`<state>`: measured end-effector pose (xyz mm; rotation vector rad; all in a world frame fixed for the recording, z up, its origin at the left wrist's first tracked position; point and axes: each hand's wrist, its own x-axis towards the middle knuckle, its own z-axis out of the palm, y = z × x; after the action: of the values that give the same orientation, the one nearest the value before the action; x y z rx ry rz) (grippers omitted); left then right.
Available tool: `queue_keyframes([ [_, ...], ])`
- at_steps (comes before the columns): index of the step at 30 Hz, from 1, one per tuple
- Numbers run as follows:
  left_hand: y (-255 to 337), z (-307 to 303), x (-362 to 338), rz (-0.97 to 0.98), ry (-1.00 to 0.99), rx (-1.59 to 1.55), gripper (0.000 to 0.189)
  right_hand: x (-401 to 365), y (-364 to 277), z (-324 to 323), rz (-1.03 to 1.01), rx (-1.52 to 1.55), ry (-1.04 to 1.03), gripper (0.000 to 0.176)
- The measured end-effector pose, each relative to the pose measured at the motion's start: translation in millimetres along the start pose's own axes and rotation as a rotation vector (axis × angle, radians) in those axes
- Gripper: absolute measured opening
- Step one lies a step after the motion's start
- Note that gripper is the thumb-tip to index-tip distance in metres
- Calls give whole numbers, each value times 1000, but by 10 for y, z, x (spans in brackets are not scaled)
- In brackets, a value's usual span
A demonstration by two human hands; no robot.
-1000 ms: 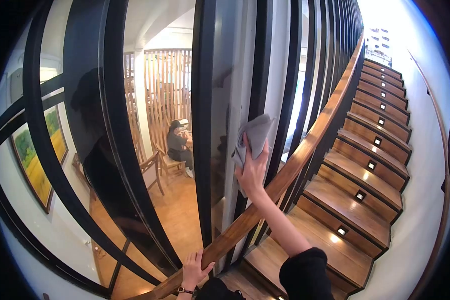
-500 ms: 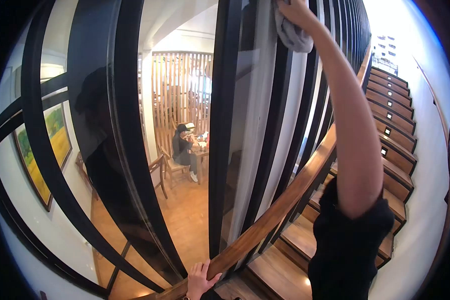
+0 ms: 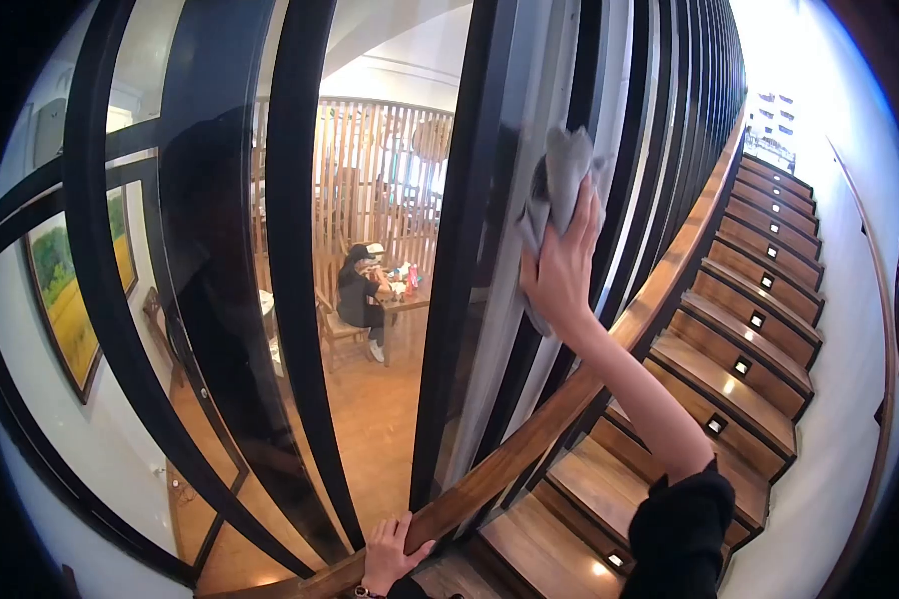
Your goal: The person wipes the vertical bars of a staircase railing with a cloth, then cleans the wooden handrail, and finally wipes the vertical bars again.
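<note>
My right hand (image 3: pixel 566 275) is closed around a crumpled grey cloth (image 3: pixel 567 180). It presses the cloth against one of the dark upright slats (image 3: pixel 609 150), at about mid-height of the slatted partition. Low in the view, my left hand (image 3: pixel 390 554) grips the wooden handrail (image 3: pixel 529 444), its fingers over the top and the thumb out to the side. A watch or bracelet (image 3: pixel 367 592) shows at that wrist. Glass panes sit between the near slats, with a dark reflection in one.
Wooden stairs (image 3: pixel 659 439) with small step lights climb to the right beside a white wall (image 3: pixel 829 299). Beyond the glass, a person (image 3: pixel 358 295) in dark clothes sits at a table (image 3: pixel 407 299). A framed yellow-green painting (image 3: pixel 67 299) hangs at the left.
My right hand has brought the cloth down from the top edge of the view to mid-height along the slats. My left hand stays on the handrail; the view has shifted slightly.
</note>
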<state>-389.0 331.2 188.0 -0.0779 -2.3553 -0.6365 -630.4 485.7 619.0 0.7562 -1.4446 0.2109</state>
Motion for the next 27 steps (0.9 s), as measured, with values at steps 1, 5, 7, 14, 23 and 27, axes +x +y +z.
queue_keyframes([
  [1, 8, -4, -11, -3, -2, 2, 64, -90, 32, -44, -49, 30, -39, 47],
  [5, -5, 9, 9, 3, 4, 12, 64, 275, 447, -218, -244, 93, -131, 38],
  [7, -18, 8, -2, -3, -2, 9, 65, 681, 695, -184, -279, 105, -88, 39],
  [14, 18, -22, -81, 26, 27, 58, 67, 1460, 445, 90, -71, -304, 130, 41],
  [23, 88, 2, -94, -44, 6, 75, 71, 1306, 515, 146, 42, -97, 153, 63],
  [27, 70, -9, -11, 103, 196, 103, 71, 2000, 892, 261, -7, -146, 212, 61],
])
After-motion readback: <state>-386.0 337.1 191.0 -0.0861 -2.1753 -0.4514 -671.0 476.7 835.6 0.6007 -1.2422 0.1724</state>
